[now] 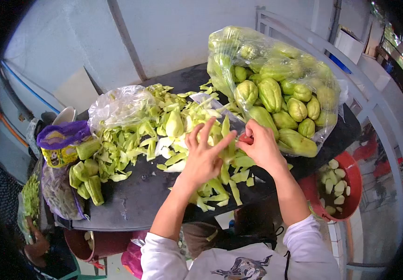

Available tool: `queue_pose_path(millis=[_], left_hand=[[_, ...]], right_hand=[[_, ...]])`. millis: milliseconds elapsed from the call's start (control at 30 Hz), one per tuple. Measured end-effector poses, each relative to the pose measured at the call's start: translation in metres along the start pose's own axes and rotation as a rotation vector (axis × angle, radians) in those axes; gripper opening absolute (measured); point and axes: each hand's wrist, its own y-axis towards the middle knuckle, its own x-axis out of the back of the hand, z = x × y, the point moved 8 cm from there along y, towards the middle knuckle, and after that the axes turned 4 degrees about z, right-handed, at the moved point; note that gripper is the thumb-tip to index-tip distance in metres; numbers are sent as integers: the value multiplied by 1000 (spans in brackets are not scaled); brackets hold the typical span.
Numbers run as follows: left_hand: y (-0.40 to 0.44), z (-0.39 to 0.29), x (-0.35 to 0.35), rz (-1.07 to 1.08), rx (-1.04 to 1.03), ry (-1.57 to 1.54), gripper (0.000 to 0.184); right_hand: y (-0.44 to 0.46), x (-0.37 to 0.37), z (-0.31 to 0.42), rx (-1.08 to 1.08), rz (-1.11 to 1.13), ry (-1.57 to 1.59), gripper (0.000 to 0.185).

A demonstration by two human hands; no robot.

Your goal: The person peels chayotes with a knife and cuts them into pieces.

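My left hand [202, 154] is over the pile of pale green peelings [136, 144], its fingers spread and nothing visibly gripped. Beside it, my right hand [263, 145] is closed round a small red handle [246, 138]; what the handle belongs to is hidden or too blurred to tell. A pale, peeled-looking chayote [174, 125] sits in the heap, just beyond my left hand. Close to my right hand, a large clear plastic bag [276, 49] lies open towards me, full of whole green chayotes [270, 94].
Several chayotes [87, 179] lie at the dark table's [136, 200] left, by a purple-trimmed bag [63, 186]. A crumpled plastic bag [122, 105] rests on the peelings. Below right, a red bucket [355, 182] holds pale pieces in liquid. A metal railing [374, 100] runs along the right.
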Motion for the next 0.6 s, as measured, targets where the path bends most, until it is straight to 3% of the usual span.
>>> queue_pose_path(millis=[133,400,433,467,600], left_hand=[[9,5,-17,53,19,140,89],[38,94,-7,60,271,368,92],[39,106,-6,90,321,357,80],[39,112,0,87,321,355,80],[15,171,20,41,595,-3,58]], right_hand=[[-11,7,3,16,11,-9,39],[-42,26,-6,-42,24,0,37],[-46,28,-10,-79,51,-16,33],[-51,32,-12,-77,51,-19,33],[-74,40,-34,-139,6,25,32]])
